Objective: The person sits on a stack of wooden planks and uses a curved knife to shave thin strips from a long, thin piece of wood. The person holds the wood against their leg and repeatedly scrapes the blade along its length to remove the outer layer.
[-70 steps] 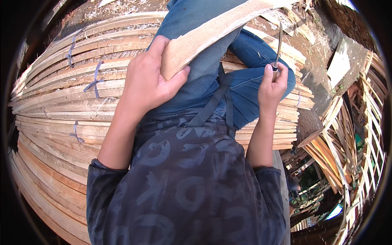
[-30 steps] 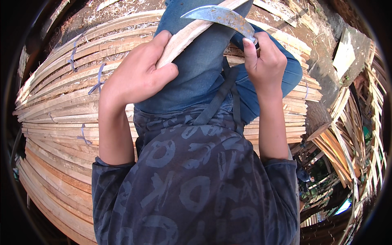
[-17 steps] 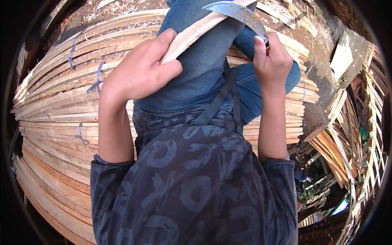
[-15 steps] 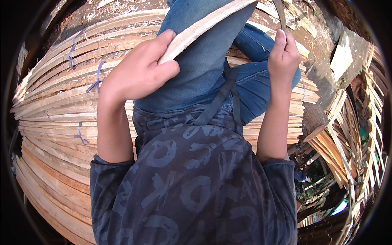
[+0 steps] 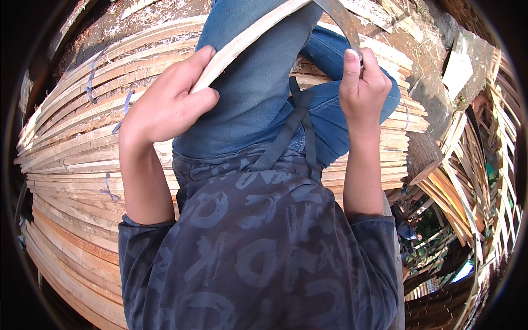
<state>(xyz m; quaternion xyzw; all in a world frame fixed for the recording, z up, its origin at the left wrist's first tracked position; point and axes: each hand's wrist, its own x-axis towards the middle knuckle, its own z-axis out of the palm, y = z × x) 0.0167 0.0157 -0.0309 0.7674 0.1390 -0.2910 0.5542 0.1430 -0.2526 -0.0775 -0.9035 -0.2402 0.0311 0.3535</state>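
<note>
My left hand [image 5: 168, 96] grips the near end of a pale wooden strip [image 5: 250, 37], thumb on one side and fingers on the other. The strip slants up and away to the right across my raised thigh [image 5: 242, 88] in blue jeans. In my right fist [image 5: 366, 82] is the handle of a curved, dark-bladed knife [image 5: 340, 22], most of that handle hidden by my fingers. The blade arcs up and to the left until it meets the strip's far end at the top edge. Its tip is out of the picture.
Bundles of long wooden strips [image 5: 71, 206], tied with blue cord [image 5: 110, 187], lie beneath and left of me. To the right are a cut log [image 5: 426, 157], a pale wood slab [image 5: 459, 69] and a heap of thin slats [image 5: 456, 192]. Shavings litter the ground ahead.
Both hands have shifted left and slightly toward me, with strip and knife. The blade has swung from nearly upright to leaning left, now at the strip's far end.
</note>
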